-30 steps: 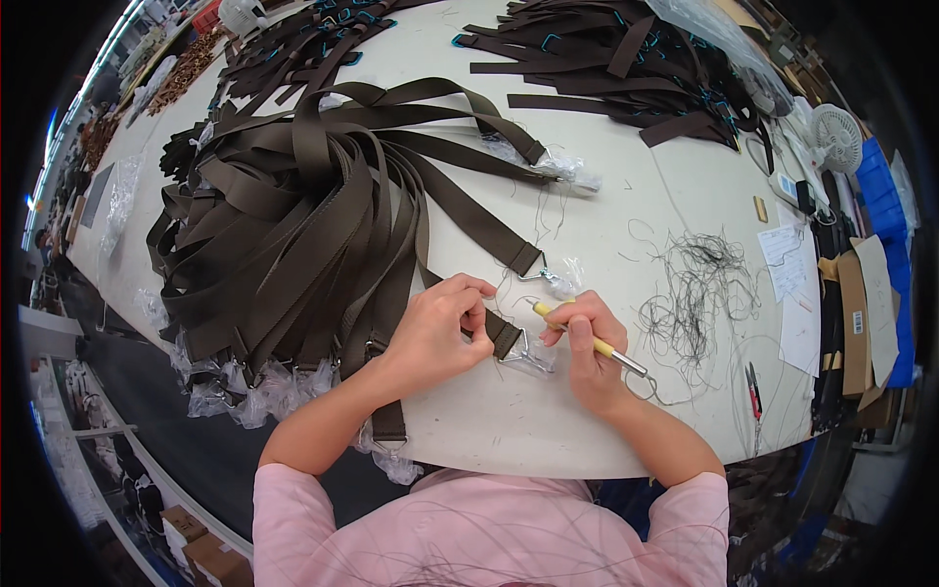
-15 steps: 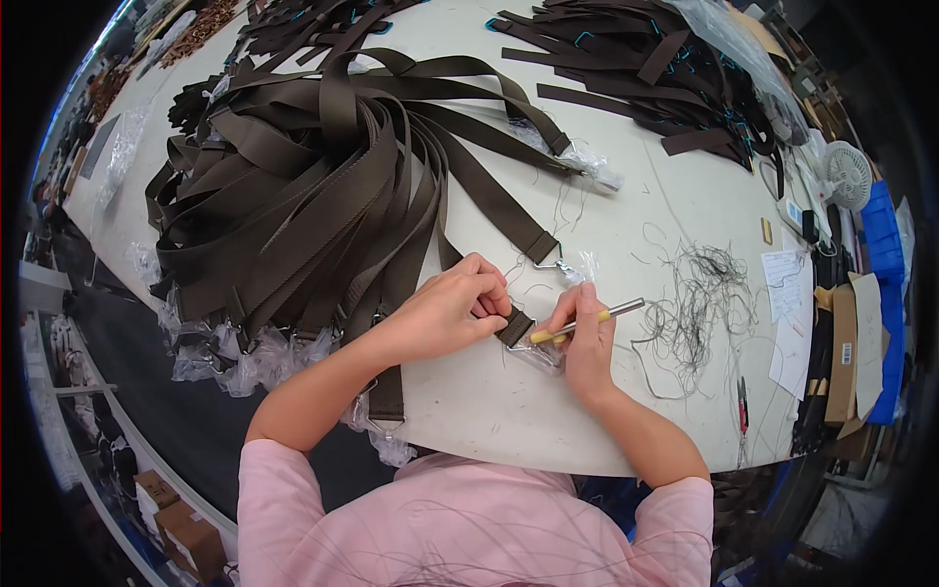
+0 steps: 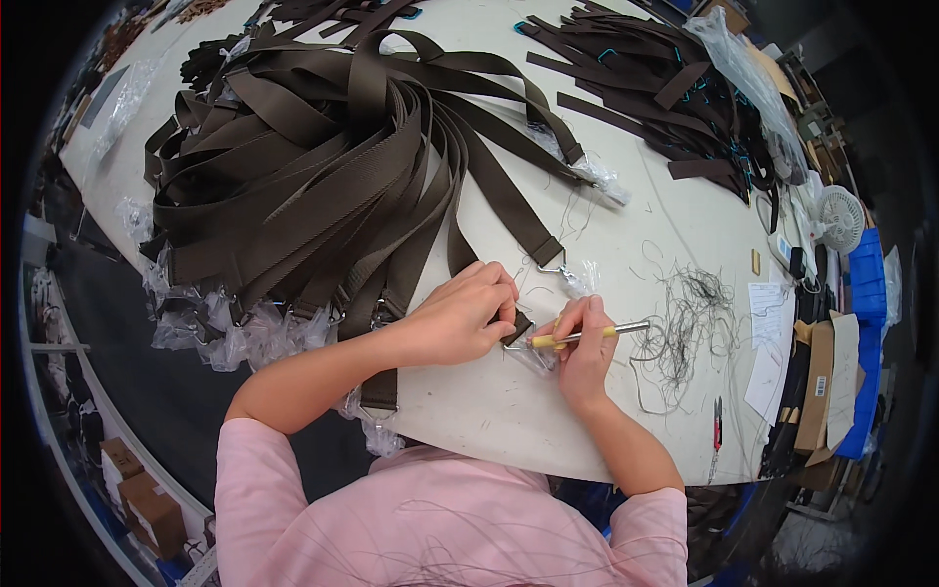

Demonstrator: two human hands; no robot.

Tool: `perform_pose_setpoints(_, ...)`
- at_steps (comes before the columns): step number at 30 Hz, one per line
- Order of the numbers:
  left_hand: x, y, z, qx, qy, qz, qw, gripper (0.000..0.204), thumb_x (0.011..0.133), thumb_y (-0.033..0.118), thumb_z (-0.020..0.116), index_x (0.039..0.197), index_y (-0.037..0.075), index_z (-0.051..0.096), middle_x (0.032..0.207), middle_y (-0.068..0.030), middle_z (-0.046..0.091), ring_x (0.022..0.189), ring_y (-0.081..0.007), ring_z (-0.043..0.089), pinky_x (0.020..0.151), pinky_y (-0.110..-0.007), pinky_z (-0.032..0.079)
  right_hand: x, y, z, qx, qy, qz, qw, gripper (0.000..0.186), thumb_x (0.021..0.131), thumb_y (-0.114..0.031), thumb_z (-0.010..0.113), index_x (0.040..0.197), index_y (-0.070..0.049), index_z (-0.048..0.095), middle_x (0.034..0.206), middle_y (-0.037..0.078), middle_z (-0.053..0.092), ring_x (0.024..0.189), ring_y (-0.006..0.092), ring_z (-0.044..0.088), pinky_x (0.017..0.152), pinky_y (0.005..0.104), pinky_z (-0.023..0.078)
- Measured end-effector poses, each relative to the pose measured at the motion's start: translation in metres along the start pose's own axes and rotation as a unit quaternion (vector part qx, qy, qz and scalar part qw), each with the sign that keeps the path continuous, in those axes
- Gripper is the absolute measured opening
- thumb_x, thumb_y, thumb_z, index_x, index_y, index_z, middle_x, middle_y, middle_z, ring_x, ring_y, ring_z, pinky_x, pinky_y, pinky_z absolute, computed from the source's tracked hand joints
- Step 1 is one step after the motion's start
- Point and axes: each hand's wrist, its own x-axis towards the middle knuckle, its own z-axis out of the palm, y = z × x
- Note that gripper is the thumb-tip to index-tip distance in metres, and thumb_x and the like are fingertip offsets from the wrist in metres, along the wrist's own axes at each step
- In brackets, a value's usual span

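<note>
My left hand (image 3: pixel 469 311) is closed in a pinch on the end of a dark brown webbing strap (image 3: pixel 519 327), mostly covering it. Metal hardware in clear plastic wrap (image 3: pixel 533 356) sits at that strap's tip. My right hand (image 3: pixel 585 364) grips a slim pen-like tool (image 3: pixel 629 328) with a yellow part and a silver rod. The tool's yellow end points left, close beside the strap end; whether it touches cannot be told. Just beyond the hands lies another strap end (image 3: pixel 541 245) with a metal hook, partly wrapped in plastic.
A large heap of brown straps (image 3: pixel 293 176) covers the table's left side, plastic-wrapped ends hanging over the near edge. Loose thread (image 3: pixel 690 323) lies tangled right of my hands, with red-handled snips (image 3: pixel 718 423) nearer me. Farther back are dark straps with blue buckles (image 3: pixel 655 88) and a small fan (image 3: pixel 838 217).
My left fingers now cover more of the strap end. The tool in my right hand lies more level than before. The whole view has shifted slightly.
</note>
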Motion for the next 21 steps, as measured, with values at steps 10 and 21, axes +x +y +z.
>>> perform_pose_setpoints(10,-0.0012,-0.0034,-0.0031,-0.005,-0.015,0.010,1.000,0.008,0.089,0.007,0.067,0.086,0.005,0.059,0.118,-0.0092,0.057,0.113,-0.0261,0.052,0.089,-0.036,0.046,-0.0009,-0.0030,0.0043,-0.073,-0.021,0.021,0.997,0.054,0.111,-0.039,0.040,0.073,-0.005,0.058,0.064,0.001,0.058,0.056,0.0040,0.047,0.050,0.0209,0.036)
perform_pose_setpoints(21,-0.0017,-0.0092,-0.0008,0.015,-0.013,0.026,0.999,0.007,0.090,0.007,0.067,0.089,0.005,0.060,0.121,-0.0094,0.056,0.113,-0.0252,0.051,0.088,-0.035,0.046,0.0000,-0.0023,0.0058,-0.070,-0.031,0.022,0.997,0.054,0.112,-0.037,0.040,0.073,-0.004,0.059,0.062,0.001,0.057,0.053,0.0036,0.044,0.047,0.0203,0.034)
